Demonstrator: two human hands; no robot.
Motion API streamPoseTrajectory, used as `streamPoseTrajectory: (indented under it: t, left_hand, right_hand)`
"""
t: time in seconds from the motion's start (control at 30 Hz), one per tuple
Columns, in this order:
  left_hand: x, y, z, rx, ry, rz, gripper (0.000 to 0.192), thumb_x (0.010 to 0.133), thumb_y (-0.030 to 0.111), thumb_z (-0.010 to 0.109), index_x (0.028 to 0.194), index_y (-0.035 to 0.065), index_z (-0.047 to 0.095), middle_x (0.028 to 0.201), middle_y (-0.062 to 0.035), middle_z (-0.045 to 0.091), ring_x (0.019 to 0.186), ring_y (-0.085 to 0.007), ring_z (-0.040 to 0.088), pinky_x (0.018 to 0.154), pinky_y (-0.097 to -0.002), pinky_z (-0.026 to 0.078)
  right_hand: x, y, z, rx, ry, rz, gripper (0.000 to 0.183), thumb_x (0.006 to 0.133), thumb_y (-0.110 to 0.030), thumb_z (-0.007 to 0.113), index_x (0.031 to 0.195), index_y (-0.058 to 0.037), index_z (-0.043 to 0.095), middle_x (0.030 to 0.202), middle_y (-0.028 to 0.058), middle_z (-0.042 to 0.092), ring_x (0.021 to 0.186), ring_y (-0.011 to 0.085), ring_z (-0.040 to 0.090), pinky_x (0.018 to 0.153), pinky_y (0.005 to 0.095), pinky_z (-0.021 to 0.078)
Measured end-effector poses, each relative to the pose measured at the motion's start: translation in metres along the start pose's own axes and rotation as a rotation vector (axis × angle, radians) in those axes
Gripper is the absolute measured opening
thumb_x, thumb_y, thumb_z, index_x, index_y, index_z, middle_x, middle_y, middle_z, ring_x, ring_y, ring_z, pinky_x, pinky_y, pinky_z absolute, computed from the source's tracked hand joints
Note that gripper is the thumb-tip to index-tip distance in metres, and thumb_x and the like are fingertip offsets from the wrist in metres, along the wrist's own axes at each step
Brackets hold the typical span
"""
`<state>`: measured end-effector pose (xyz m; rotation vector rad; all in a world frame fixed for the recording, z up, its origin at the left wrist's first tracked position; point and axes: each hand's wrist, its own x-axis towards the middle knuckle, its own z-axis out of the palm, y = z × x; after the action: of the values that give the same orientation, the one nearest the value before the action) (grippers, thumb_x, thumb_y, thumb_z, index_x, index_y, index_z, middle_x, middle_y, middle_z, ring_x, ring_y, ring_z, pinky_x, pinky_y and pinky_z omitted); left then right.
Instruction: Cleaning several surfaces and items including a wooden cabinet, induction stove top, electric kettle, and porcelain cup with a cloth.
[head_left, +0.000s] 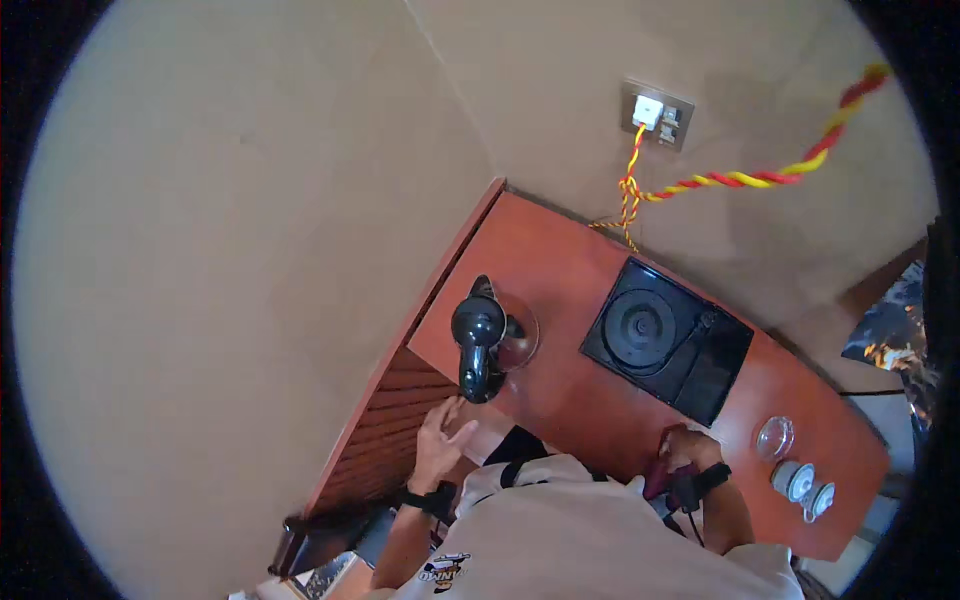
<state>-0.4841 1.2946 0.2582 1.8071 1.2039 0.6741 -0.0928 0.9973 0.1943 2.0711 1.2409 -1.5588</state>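
Note:
My left hand (441, 442) is at the table's left front edge, fingers apart with nothing in them, just below the handle of a black electric kettle (478, 322). The kettle stands near the corner of a reddish-brown wooden table (570, 270); a round clear rim shows beside it. At the front edge, my right hand (694, 448) is curled around a dark red object (660, 476), perhaps cloth, partly hidden by the hand and my shirt. Beyond that hand lies a black rectangular tray (667, 341) with a round kettle base on it.
On the table's right side are a clear glass ashtray (775, 438) and two lidded white cups (793, 481). A twisted red and yellow cord (739, 179) runs from a plug in the wall socket (657, 115). Slatted wood (390, 420) borders the left side.

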Motion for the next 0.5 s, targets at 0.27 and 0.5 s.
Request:
streamPoseTrajectory:
  t: [0.27, 0.5]
  left_hand:
    - [0.088, 0.066, -0.001, 0.166, -0.55, -0.092, 0.072, 0.076, 0.036, 0.089, 0.131, 0.0007, 0.06, 0.117, -0.0235, 0.069, 0.109, -0.0409, 0.068, 0.093, -0.0468, 0.054]
    - [0.101, 0.032, -0.005, 0.15, -0.677, -0.096, 0.061, 0.076, 0.038, 0.088, 0.118, -0.0005, 0.066, 0.106, -0.0227, 0.072, 0.098, -0.0415, 0.07, 0.087, -0.0478, 0.056]
  right_hand:
    - [-0.007, -0.001, 0.042, 0.176, 0.262, 0.171, 0.033, 0.068, -0.02, 0.078, 0.1, -0.0132, 0.08, 0.099, 0.0123, 0.078, 0.096, 0.0329, 0.075, 0.087, 0.0427, 0.0602]
    - [-0.011, -0.011, 0.08, 0.3, 0.304, 0.265, 0.029, 0.071, -0.025, 0.079, 0.098, -0.0137, 0.08, 0.099, 0.0131, 0.078, 0.094, 0.0334, 0.076, 0.086, 0.0428, 0.061]
